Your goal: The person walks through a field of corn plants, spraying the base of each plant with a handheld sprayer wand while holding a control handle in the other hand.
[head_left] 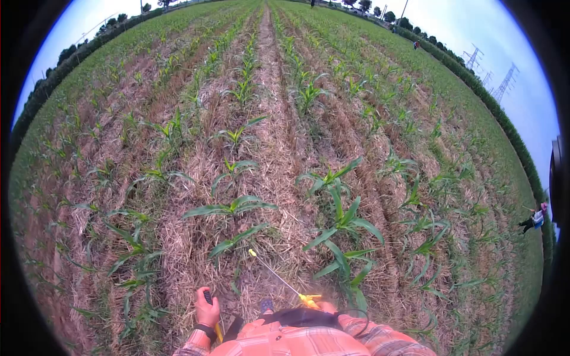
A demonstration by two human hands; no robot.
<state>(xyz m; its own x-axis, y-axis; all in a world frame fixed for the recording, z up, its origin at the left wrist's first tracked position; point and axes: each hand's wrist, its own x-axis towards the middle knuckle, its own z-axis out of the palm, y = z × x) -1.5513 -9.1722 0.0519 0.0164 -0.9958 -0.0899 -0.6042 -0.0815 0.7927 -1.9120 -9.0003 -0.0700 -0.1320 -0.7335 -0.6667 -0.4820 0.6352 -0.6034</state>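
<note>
Black is the colour of the handle point(208, 296) that the left hand point(207, 310) grips with closed fingers, low in the view, above an orange plaid sleeve point(193, 344) and a dark wristband point(206, 328). The right hand point(325, 307) is mostly hidden behind the chest, closed around the yellow grip point(309, 299) of a thin spray wand point(276, 274). The wand reaches forward and to the left, and its yellow tip point(252, 253) hangs just above the straw point(279, 178), beside a young corn plant point(237, 238). More corn rows point(309, 95) run ahead, far into the field. To spray well, it seems best to keep the tip low and near the row, and to move the handle with an even rhythm. Another person point(536, 219) stands well apart at the right edge.
</note>
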